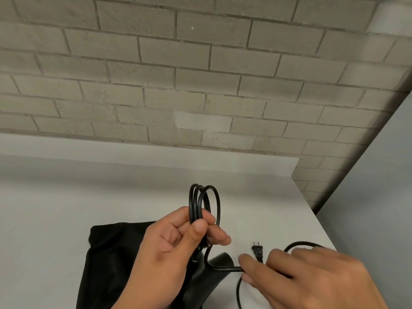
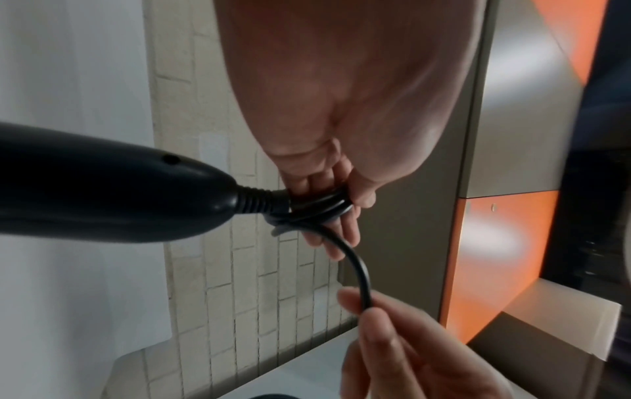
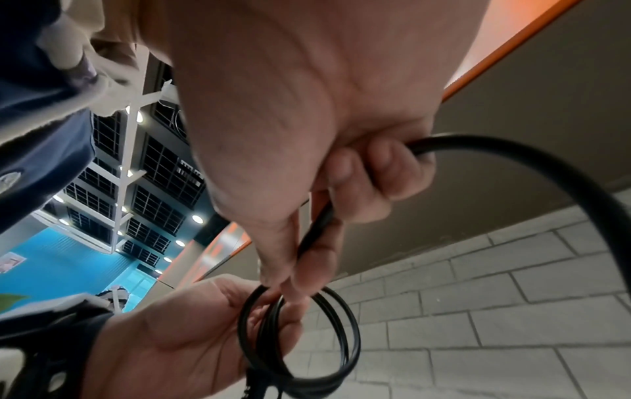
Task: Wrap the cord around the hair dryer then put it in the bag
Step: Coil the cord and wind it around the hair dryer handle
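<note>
My left hand (image 1: 200,226) grips a bundle of several loops of black cord (image 1: 215,197), held upright above the table. The black hair dryer (image 1: 207,279) hangs just below that hand; its handle end (image 2: 102,194) fills the left of the left wrist view. My right hand (image 1: 244,269) pinches the free run of cord between thumb and fingers, close to the dryer. The cord (image 3: 512,151) arcs away behind that hand. The plug (image 1: 257,250) lies on the table beside my right hand. The black bag (image 1: 107,264) lies flat under my left forearm.
The white table (image 1: 66,197) stands against a brick wall (image 1: 200,74). Its right edge runs diagonally past my right hand, with grey floor (image 1: 367,197) beyond it.
</note>
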{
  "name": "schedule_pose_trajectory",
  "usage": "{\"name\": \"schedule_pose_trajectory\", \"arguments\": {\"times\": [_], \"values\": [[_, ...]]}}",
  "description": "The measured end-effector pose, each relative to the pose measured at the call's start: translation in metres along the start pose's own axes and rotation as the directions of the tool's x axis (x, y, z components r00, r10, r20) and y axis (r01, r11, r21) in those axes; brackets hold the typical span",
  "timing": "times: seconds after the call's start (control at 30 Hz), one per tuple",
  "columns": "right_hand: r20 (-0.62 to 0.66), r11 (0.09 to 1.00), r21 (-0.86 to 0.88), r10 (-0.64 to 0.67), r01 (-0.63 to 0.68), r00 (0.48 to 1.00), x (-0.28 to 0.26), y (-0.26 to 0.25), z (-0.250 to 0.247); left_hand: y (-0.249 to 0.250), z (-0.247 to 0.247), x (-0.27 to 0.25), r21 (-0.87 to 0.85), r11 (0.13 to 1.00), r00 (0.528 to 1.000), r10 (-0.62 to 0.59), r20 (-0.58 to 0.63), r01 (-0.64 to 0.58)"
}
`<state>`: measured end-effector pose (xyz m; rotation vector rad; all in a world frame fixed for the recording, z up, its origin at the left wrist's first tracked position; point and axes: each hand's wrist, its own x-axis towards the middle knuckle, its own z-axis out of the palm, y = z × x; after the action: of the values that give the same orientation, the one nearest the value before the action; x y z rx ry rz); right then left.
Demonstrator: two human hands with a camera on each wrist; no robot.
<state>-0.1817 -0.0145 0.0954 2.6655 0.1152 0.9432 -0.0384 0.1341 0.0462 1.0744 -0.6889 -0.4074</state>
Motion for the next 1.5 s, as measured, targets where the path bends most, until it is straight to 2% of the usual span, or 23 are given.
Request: {"name": "schedule_pose_trajectory", "arguments": {"times": [0.13,0.23,0.33,0.43,0.5,0.63,0.8,1.03,1.27,1.4,1.5], "values": [[0.022,0.991,0.131,-0.023,0.020,0.999,0.010,0.013,-0.009,0.000,0.000,-0.002,0.021,1.000,0.999,-0.004,0.048,0.003],[0.086,0.981,0.194,-0.028,0.010,0.996,0.016,0.025,-0.016,0.001,-0.004,-0.003,0.038,0.999,0.998,-0.011,0.061,0.009],[0.221,0.937,0.343,-0.014,-0.065,0.975,0.021,0.033,-0.022,0.003,-0.006,-0.002,0.053,0.999,0.998,-0.013,0.059,0.010],[0.391,0.845,0.505,-0.046,-0.173,0.919,0.022,0.032,-0.020,0.003,-0.006,-0.001,-0.001,1.000,0.997,-0.028,0.072,0.028],[0.465,0.828,0.515,-0.056,-0.219,0.884,0.022,0.028,-0.014,0.003,-0.005,-0.001,-0.052,0.997,0.994,-0.049,0.102,0.054],[0.510,0.885,0.411,-0.023,-0.220,0.860,0.025,0.020,-0.008,0.005,-0.008,0.000,-0.098,0.989,0.985,-0.096,0.143,0.111],[0.475,0.867,0.453,-0.038,-0.207,0.879,0.027,0.022,-0.007,0.006,-0.010,0.001,-0.103,0.984,0.977,-0.125,0.174,0.144],[0.222,0.840,0.535,-0.034,-0.093,0.974,0.027,0.026,0.003,0.011,-0.005,0.001,0.025,0.992,0.969,-0.126,0.213,0.123],[0.052,0.832,0.554,0.000,-0.029,0.999,0.033,0.024,0.006,0.019,-0.002,0.001,0.073,0.981,0.906,-0.196,0.375,0.182],[0.015,0.796,0.605,0.009,-0.017,1.000,0.033,0.027,0.012,0.022,-0.004,0.002,0.071,0.979,0.893,-0.204,0.402,0.192],[0.115,0.756,0.652,-0.032,-0.051,0.993,0.033,0.031,0.018,0.021,-0.004,0.002,0.039,0.976,0.892,-0.212,0.399,0.214]]}}
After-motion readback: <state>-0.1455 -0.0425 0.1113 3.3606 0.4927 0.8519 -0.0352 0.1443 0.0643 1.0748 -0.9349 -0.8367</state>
